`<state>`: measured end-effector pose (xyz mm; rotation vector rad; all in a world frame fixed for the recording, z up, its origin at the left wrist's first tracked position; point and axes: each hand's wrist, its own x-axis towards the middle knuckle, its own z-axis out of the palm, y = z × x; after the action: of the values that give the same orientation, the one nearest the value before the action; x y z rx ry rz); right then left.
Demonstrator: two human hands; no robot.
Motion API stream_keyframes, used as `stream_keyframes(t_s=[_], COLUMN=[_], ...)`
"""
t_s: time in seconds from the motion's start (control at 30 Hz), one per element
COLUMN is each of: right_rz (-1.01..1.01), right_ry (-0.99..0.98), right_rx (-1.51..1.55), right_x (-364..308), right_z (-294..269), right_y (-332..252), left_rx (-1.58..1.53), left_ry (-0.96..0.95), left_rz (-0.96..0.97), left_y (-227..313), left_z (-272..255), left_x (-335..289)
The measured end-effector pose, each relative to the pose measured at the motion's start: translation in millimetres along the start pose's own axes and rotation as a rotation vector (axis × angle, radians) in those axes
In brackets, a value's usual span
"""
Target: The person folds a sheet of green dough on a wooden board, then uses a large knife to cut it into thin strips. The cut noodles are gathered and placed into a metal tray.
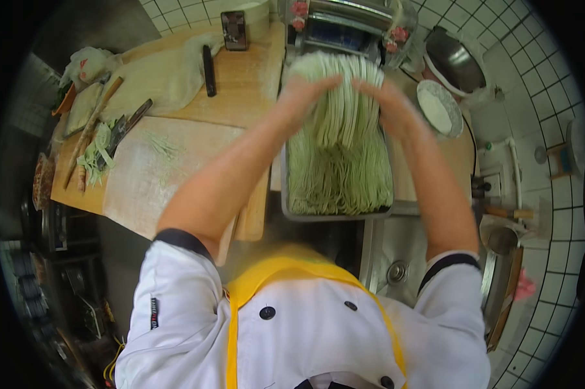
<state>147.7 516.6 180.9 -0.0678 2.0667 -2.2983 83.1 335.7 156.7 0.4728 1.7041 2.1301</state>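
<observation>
Far left of the long wooden worktop (pixel 240 84): a heap of pale green trimmings (pixel 97 155) is lying beside a dark-handled knife (pixel 125 126) and a thin wooden rolling stick (pixel 90 129). Just right of these, a folded sheet of pale dough (pixel 156 78) is resting on the floured board, with a slim black bar (pixel 209 70) lying across its edge. Centre: the left hand (pixel 302 94) is reaching forward, fingers curled around the left side of a hanging bundle of long pale green noodle strands (pixel 336 104). The bundle is coming off the metal pasta machine (pixel 347 26) at the top and is draping down into a rectangular grey metal tray (pixel 289 201), already filled with more strands. The right hand (pixel 388 104) is gripping the bundle's right side, fingers closed over the strands. Further right: a shallow round bowl of white flour (pixel 439 109) is sitting near a steel pot (pixel 458 58). Lower right: a steel sink (pixel 396 259).
</observation>
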Motion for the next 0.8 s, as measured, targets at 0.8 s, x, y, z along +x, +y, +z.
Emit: stream_keyframes(t_s=[0.8], right_rz=[0.602], right_ry=[0.181], right_rx=[-0.076], right_x=[-71], right_z=[13], right_y=[134], left_rx=[-0.215], left_ry=[0.255], left_rz=[-0.672], left_y=[-117], left_z=[12], left_x=[-86])
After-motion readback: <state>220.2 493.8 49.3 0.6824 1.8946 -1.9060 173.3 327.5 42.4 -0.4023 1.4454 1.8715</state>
